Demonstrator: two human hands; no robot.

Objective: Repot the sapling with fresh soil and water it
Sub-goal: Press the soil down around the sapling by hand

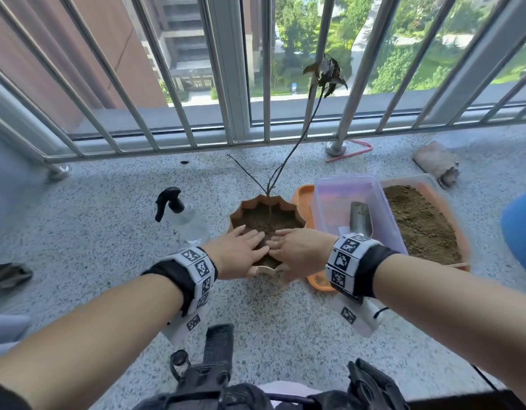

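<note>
Both hands lie flat on the soil surface inside the scalloped pot (pixel 267 216). The left hand (pixel 241 251) and the right hand (pixel 300 251) have their fingers straight and spread, fingertips nearly meeting at the base of the stem. Neither hand grips anything; judged from the posture, they are firming the soil.

Status: the sapling (pixel 288 161) already stands in the pot, stem roughly upright, leaning slightly right toward the railing, with a few dark leaves at the top. Soil fills the pot to just below the rim. Planting therefore appears nearly done. Watering remains: the soil looks dry, though wetness is hard to confirm.

Containers, proceeding outward:
- Spray bottle (pixel 186 218), just left of the pot: clear body, black trigger, upright. Liquid level cannot be determined.
- Clear plastic box (pixel 344 190), right of the pot: holds a metal trowel (pixel 360 218), scoop end nearest the right wrist.
- Orange tray (pixel 303 196), beneath and beyond the box: holds a loose heap of brown soil (pixel 418 223) on its right side.
</note>
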